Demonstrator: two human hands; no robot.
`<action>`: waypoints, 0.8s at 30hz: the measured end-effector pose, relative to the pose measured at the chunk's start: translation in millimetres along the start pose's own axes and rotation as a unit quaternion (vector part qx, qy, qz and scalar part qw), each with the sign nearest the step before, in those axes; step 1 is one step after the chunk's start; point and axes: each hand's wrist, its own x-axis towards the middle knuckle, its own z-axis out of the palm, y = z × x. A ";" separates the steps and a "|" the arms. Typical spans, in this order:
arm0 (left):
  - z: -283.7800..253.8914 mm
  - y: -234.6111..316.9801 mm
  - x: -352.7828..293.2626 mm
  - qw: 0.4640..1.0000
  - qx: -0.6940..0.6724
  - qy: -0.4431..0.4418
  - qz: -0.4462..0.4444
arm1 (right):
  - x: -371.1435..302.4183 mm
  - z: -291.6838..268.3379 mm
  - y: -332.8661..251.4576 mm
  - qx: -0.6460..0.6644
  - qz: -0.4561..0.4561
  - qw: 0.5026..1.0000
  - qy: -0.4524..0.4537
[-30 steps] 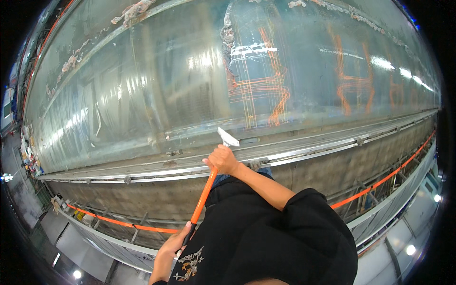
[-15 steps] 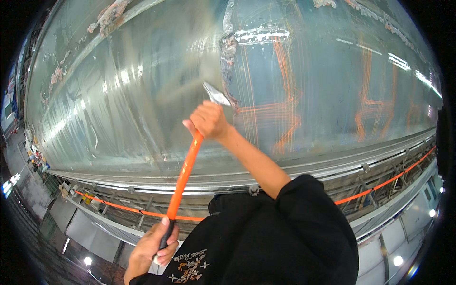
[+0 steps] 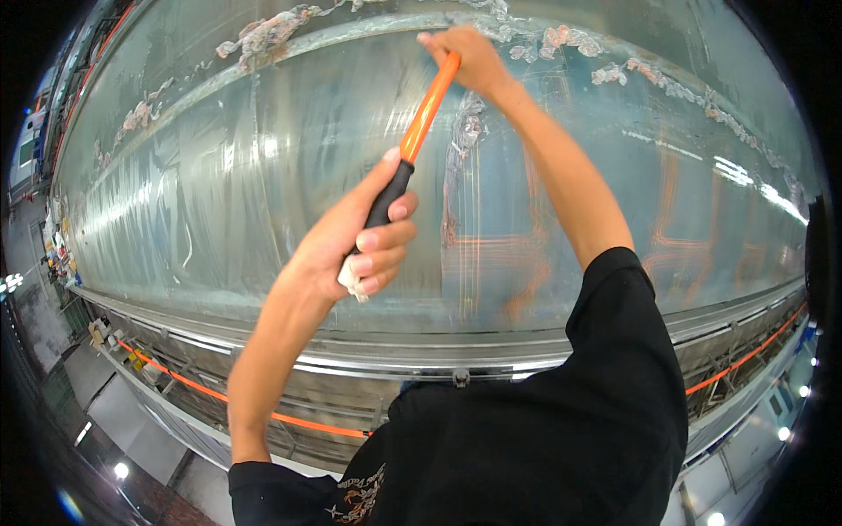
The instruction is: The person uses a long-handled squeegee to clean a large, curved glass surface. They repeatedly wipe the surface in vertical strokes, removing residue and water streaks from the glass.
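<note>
Curved glass panelling (image 3: pixel 263 193), streaked and crusted with pale peeling residue (image 3: pixel 263 31) along its upper edge, filled our view, with a metal ledge (image 3: pixel 351 355) and an orange rail (image 3: pixel 298 421) beneath it. Since a moment earlier we had swung the orange-handled scraper (image 3: pixel 421 123) from the lower glass up to that crusted upper edge, which we judged put the blade on the residue itself. Our hands stayed well apart along the tool: the left hand (image 3: pixel 364 241) clamped on its black grip with a bit of white cloth, the right hand (image 3: pixel 465 57) closed round its top end, hiding the blade.
</note>
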 end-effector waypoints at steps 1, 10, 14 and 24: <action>1.6 -12.1 -3.9 1.000 -0.003 0.005 0.000 | -16.5 5.4 -13.0 0.015 0.012 1.000 -0.011; -143.7 -279.7 -171.1 0.989 0.042 0.114 -0.081 | -222.3 43.1 -298.8 0.092 0.012 0.982 -0.165; -181.6 -364.6 -228.5 0.963 0.126 0.194 -0.139 | -313.9 18.6 -389.2 0.123 0.011 0.956 -0.267; -143.1 -349.2 -208.2 0.891 0.218 0.359 -0.173 | -320.6 21.9 -362.3 0.121 0.028 0.991 -0.053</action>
